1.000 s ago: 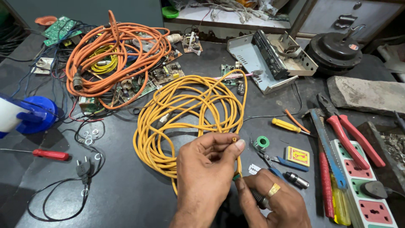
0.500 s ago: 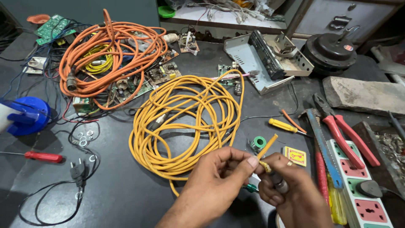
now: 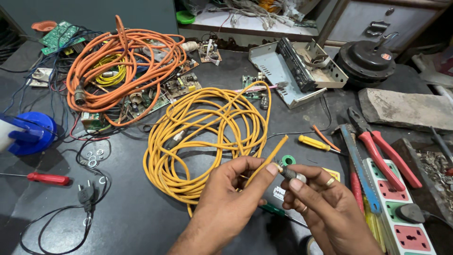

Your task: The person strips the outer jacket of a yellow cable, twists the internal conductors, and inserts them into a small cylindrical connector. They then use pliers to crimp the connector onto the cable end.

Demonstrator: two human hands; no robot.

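The light is coming from above and a bit from the front, and it is soft and fairly bright in the middle. The dark grey work surface (image 3: 141,217) is shining a little there, with a pale sheen. The coil of yellow-orange cable (image 3: 203,137) is glowing warm and looking sharp. Soft, short shadows are lying under the cable loops and under the left hand (image 3: 231,208) and the right hand (image 3: 325,212). The corners are getting darker, most of all at the top left and far right. Straight lines near the edges are bending a little. The white and blue thing (image 3: 23,134) at the left edge is looking washed out and fuzzy.
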